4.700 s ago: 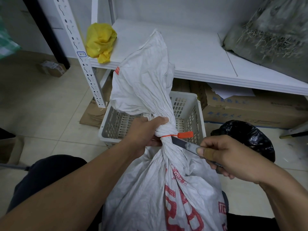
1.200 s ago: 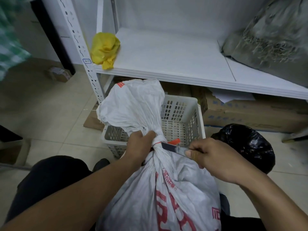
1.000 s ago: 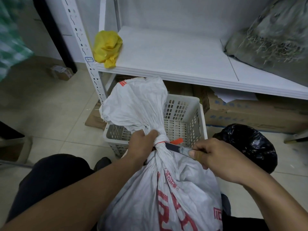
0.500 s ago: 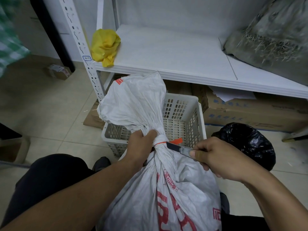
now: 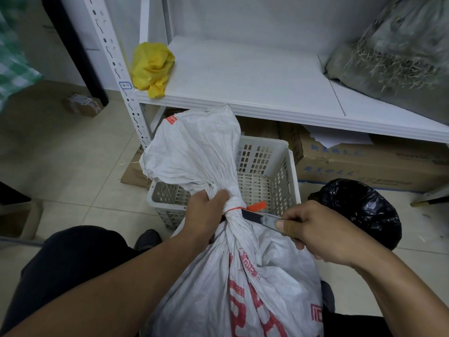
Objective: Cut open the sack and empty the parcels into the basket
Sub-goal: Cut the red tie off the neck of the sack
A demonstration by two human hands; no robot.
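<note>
Sack [image 5: 233,276] matt woven plastic, creased; basket [image 5: 290,166] perforated plastic; black bag [image 5: 359,210] glossy film; floor [image 5: 73,166] smooth tile

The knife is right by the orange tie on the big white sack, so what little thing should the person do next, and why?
Probably draw the knife blade through the thin orange tie. The tie looks uncut and cinches the neck of the white woven sack, so no parcels can come out. The left hand grips the neck just above the tie, the right hand holds the knife, and the white plastic basket stands just behind.
</note>
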